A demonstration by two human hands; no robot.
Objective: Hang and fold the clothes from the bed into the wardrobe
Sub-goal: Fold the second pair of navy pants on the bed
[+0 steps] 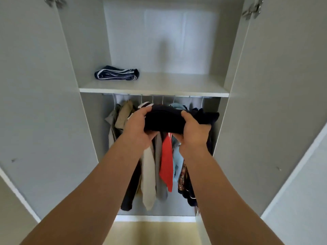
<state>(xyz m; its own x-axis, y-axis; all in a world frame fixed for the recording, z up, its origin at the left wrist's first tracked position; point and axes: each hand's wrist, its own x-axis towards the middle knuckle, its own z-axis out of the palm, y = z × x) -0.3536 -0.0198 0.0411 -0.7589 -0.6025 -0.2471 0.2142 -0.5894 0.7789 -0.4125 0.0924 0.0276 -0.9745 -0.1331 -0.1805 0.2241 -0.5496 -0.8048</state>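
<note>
Since this folded top (164,121) is, I reckon, headed for the shelf (154,90), left hand (136,128) and right hand (196,131) grip its ends, fingers (147,109) curled round, keeping it level below the shelf, before the hung clothes (166,165).

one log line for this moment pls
held: folded dark garment, below shelf | left hand: grips it | right hand: grips it | shelf: striped garment at left | rail: hung clothes

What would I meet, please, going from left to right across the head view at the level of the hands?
Left wardrobe door → beige jacket → left hand → folded dark garment → right hand → right wardrobe door.
</note>
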